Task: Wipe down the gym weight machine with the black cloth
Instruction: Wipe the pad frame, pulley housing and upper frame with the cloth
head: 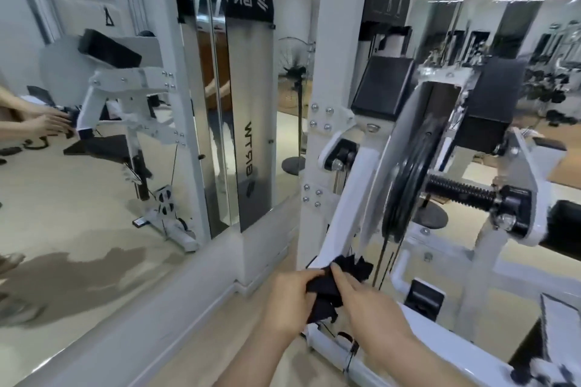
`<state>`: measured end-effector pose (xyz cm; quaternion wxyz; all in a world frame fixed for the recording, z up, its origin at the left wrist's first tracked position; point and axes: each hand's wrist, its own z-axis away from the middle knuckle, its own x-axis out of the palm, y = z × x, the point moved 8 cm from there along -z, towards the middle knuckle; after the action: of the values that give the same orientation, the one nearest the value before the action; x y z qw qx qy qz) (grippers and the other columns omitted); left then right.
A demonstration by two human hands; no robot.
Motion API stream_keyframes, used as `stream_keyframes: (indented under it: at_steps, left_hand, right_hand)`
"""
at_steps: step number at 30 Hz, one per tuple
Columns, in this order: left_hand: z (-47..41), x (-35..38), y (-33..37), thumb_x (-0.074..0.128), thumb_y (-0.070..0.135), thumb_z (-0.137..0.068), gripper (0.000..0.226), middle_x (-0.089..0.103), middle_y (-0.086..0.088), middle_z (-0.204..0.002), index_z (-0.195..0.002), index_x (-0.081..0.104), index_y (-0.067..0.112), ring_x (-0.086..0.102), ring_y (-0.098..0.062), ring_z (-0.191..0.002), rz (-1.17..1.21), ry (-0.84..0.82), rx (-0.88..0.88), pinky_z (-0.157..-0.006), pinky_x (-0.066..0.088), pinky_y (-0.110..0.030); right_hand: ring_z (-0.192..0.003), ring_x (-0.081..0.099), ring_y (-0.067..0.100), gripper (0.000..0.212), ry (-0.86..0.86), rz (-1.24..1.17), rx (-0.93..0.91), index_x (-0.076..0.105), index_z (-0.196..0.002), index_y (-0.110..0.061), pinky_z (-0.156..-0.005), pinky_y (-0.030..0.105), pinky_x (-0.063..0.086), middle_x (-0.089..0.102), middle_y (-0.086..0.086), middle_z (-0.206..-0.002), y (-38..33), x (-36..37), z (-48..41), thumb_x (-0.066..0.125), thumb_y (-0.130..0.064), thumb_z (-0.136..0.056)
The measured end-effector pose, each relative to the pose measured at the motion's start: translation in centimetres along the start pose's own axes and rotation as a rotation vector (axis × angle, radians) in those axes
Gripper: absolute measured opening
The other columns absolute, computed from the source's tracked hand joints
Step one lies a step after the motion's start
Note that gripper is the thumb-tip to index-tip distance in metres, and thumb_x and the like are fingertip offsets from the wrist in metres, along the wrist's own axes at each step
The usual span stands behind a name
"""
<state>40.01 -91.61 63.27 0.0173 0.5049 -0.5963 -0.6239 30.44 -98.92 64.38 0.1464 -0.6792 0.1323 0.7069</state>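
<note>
The black cloth [322, 298] is bunched between both hands at the foot of the slanted white strut [345, 198] of the weight machine [339, 41]. Its long axis runs steeply. The crumpled upper end points up and to the right and overlaps the bottom of the strut, though whether it presses on the paint there cannot be told. The looser lower end hangs down below the strut.

The left hand [289, 302] is just left of the strut's foot, its fingers curled round the left side of the cloth. The right hand [371, 305] is just below and right of the strut's foot. Its thumb and fingers are closed on the cloth's right side, so both hands grip the same wad and nearly touch across it.

The black pulley wheel [412, 173] stands to the right of the strut, near its upper half. Well to the left of the strut, a wall mirror [94, 166] reflects the machine.
</note>
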Motion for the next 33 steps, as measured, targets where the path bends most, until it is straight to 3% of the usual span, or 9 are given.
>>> stream_keyframes:
  at_steps: [2, 5, 9, 13, 19, 23, 27, 31, 33]
  left_hand:
    - [-0.6, -2.5, -0.1, 0.05, 0.001, -0.074, 0.045, 0.073, 0.013, -0.089, -0.098, 0.075, 0.031, 0.062, 0.006, -0.08, 0.092, -0.079, -0.132, -0.069, 0.046, -0.013]
    - [-1.8, -6.5, 0.0, 0.05, 0.015, -0.073, 0.029, 0.073, -0.004, -0.085, -0.089, 0.075, 0.015, 0.064, -0.012, -0.079, 0.221, -0.184, -0.207, -0.075, 0.051, -0.033]
    - [-3.1, -11.8, 0.2, 0.057, 0.002, -0.089, 0.017, 0.07, -0.012, -0.084, -0.09, 0.073, 0.008, 0.061, -0.021, -0.08, 0.648, -0.109, -0.304, -0.069, 0.046, -0.03]
    - [-5.2, -15.2, 0.2, 0.071, 0.026, -0.076, 0.018, 0.07, -0.014, -0.087, -0.079, 0.076, 0.009, 0.062, -0.023, -0.078, 0.802, -0.131, -0.315, -0.069, 0.045, -0.03]
    - [-12.3, -20.2, -1.7, 0.069, 0.03, -0.08, 0.038, 0.071, -0.019, -0.102, -0.102, 0.069, -0.001, 0.065, -0.028, -0.089, 0.83, -0.003, -0.319, -0.072, 0.05, -0.031]
    - [-17.6, -21.9, -2.2, 0.071, 0.025, -0.088, 0.029, 0.072, -0.015, -0.105, -0.112, 0.066, 0.009, 0.069, -0.03, -0.095, 0.535, -0.136, -0.292, -0.077, 0.056, -0.035]
    - [-23.7, -23.5, -3.5, 0.072, 0.028, -0.087, 0.016, 0.073, -0.007, -0.093, -0.095, 0.066, 0.015, 0.07, -0.023, -0.083, 0.294, -0.004, -0.302, -0.068, 0.055, -0.031]
    - [-30.8, -22.8, -4.5, 0.067, 0.02, -0.086, 0.01, 0.069, -0.012, -0.091, -0.088, 0.062, 0.012, 0.064, -0.024, -0.079, 0.375, 0.147, -0.29, -0.066, 0.047, -0.029]
    - [-34.6, -21.8, -5.0, 0.066, 0.016, -0.086, 0.006, 0.067, -0.009, -0.092, -0.089, 0.061, 0.015, 0.062, -0.019, -0.075, 0.449, 0.132, -0.255, -0.061, 0.046, -0.027]
  right_hand:
    - [-0.096, 0.062, 0.024, 0.047, 0.023, -0.074, 0.037, 0.047, -0.13, -0.017, -0.069, 0.032, 0.046, 0.061, 0.004, -0.115, -0.9, -2.9, -0.5, 0.047, 0.001, -0.087]
    - [-0.086, 0.062, 0.022, 0.027, 0.145, -0.474, 0.125, 0.064, -0.098, -0.019, -0.07, 0.033, 0.048, 0.069, 0.003, -0.091, -2.2, -7.3, -1.4, 0.047, -0.002, -0.087]
    - [-0.09, 0.07, 0.025, 0.018, 0.205, -1.331, 0.221, 0.073, -0.092, -0.017, -0.082, 0.04, 0.055, 0.075, 0.004, -0.086, -4.0, -11.8, -3.9, 0.057, -0.008, -0.092]
    - [-0.086, 0.069, 0.029, 0.013, 0.166, -1.795, 0.357, 0.071, -0.092, -0.007, -0.08, 0.041, 0.056, 0.074, 0.016, -0.09, -5.1, -14.5, -7.9, 0.061, -0.014, -0.093]
    - [-0.074, 0.059, 0.022, 0.023, 0.344, -1.66, 0.276, 0.066, -0.076, -0.012, -0.064, 0.029, 0.046, 0.064, 0.007, -0.075, -4.8, -18.0, -15.8, 0.054, -0.017, -0.095]
    - [-0.085, 0.064, 0.024, 0.018, 0.522, -1.43, 0.299, 0.069, -0.085, -0.019, -0.076, 0.038, 0.053, 0.068, 0.003, -0.086, -3.1, -19.4, -20.8, 0.052, -0.019, -0.092]
    - [-0.061, 0.048, 0.01, 0.027, 0.713, -1.38, 0.369, 0.061, -0.096, -0.027, -0.048, 0.017, 0.036, 0.056, -0.011, -0.08, -1.4, -20.5, -24.6, 0.044, -0.007, -0.092]
    - [-0.077, 0.055, 0.01, 0.031, 0.88, -1.313, 0.47, 0.063, -0.089, -0.027, -0.063, 0.024, 0.039, 0.058, -0.012, -0.08, -0.4, -20.6, -28.6, 0.04, -0.005, -0.094]
    - [-0.087, 0.055, 0.002, 0.034, 0.989, -1.248, 0.499, 0.064, -0.09, -0.025, -0.07, 0.011, 0.04, 0.06, -0.01, -0.092, 0.5, -21.1, -30.2, 0.039, -0.002, -0.094]
